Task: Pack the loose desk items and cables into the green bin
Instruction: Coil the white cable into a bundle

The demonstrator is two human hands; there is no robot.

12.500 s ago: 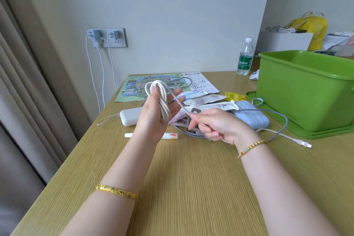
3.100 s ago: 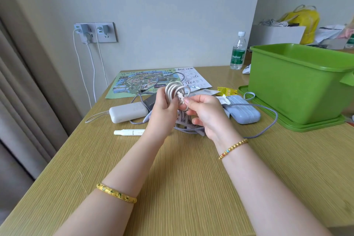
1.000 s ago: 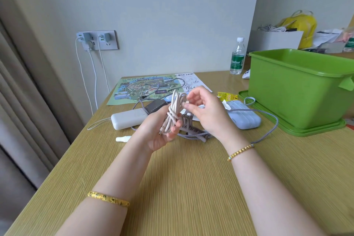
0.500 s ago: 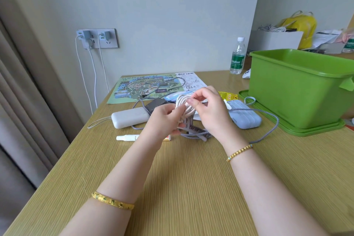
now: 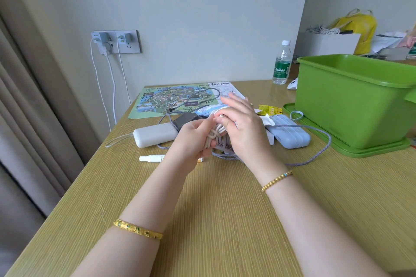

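Both hands meet above the middle of the wooden surface [image 5: 225, 220]. The left hand [image 5: 191, 144] grips a coiled white cable [image 5: 213, 136], fingers curled round the bundle, while the right hand [image 5: 243, 126] pinches the cable's top end between thumb and forefinger — its other fingers fan out loosely. Whether that end is being tucked in or merely held I cannot tell; the hand hides it.

Under the hands lies a loose grey cable [image 5: 315, 155], looping out toward the right edge. A white power bank [image 5: 153, 136] sits toward the left edge, a small white tube [image 5: 150, 158] just in front of it, and a pale blue case [image 5: 290, 134] lies near the green bin [image 5: 351, 103], which stands on its lid at the far right corner — open at the top. A printed map [image 5: 162, 101] lies at the back edge, a water bottle [image 5: 281, 63] further along.
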